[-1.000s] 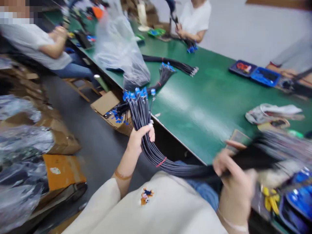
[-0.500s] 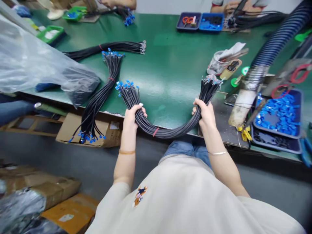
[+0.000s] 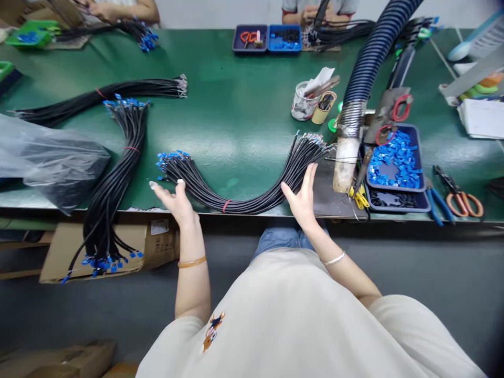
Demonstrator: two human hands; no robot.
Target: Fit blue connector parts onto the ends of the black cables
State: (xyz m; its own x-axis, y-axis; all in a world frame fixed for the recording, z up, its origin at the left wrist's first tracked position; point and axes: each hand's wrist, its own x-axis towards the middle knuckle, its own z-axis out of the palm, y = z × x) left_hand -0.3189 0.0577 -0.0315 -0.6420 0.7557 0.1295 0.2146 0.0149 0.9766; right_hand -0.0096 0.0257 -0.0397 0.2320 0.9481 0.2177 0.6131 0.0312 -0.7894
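Observation:
A curved bundle of black cables, tied with a red band, lies along the front edge of the green table. Blue connectors show at its left end and bare wire tips at its right end. My left hand is open beside the bundle's left part, fingers spread, holding nothing. Close to the right part, my right hand is also open, with thumb and fingers apart. A second tied bundle hangs over the table edge on the left, and a third bundle lies behind it.
A plastic bag lies at the left. On the right are a ribbed hose, a tray of blue connectors, pliers and a cup. Across the table, two people's hands work near cables.
Both hands have let go of the curved bundle, which now rests on the table. My fingers have spread. The camera view has shifted to the right.

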